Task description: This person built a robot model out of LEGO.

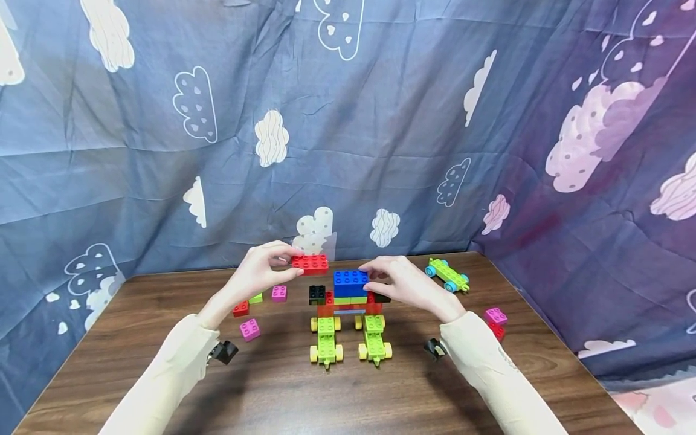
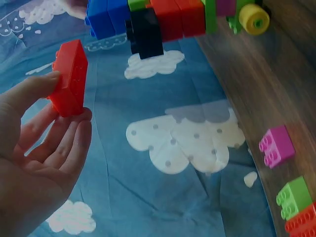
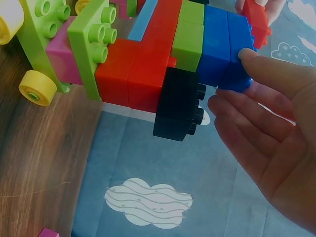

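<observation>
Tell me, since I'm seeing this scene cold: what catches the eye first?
The colourful brick model at the middle of the wooden table, standing on two green wheeled bases. The right hand touches its blue top brick, while the left hand holds a red brick in the air just left of it. Behind hangs a blue cloth with clouds.

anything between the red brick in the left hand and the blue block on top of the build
Nothing: in the head view only open air separates the red brick from the blue block.
</observation>
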The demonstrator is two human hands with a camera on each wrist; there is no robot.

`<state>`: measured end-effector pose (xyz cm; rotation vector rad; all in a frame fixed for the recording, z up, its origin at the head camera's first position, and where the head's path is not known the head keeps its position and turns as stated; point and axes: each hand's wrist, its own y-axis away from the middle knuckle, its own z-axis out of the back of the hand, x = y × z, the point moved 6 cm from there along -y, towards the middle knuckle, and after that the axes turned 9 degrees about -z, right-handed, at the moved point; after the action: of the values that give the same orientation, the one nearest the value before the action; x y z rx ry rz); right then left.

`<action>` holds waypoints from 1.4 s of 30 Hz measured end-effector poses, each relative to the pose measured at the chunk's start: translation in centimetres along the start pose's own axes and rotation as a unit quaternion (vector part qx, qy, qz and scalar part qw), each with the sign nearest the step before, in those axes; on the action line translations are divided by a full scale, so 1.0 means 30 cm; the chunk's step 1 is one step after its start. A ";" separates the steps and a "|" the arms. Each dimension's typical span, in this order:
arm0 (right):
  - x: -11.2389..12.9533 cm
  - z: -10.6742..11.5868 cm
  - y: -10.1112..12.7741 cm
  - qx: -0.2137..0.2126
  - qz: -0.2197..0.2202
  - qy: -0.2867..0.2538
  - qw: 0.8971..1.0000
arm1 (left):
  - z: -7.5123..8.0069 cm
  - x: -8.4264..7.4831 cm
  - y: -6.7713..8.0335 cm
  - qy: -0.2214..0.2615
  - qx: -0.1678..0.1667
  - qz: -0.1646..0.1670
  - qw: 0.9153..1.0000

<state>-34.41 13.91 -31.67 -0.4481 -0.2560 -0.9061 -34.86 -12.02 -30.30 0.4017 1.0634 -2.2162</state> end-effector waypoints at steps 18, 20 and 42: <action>-0.009 -0.001 -0.005 0.010 -0.011 0.003 1.000 | -0.092 -0.031 -0.024 0.051 0.004 0.000 0.999; -0.007 -0.001 -0.005 0.009 -0.007 0.005 1.000 | -0.099 -0.033 -0.023 0.051 0.009 0.004 0.999; 0.001 0.001 -0.003 0.010 -0.001 0.006 1.000 | -0.145 -0.046 -0.031 0.023 0.048 0.006 0.999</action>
<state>-34.45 13.86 -31.59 -0.4234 -0.2550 -0.9063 -34.45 -7.62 -31.76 0.5013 0.9789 -2.2628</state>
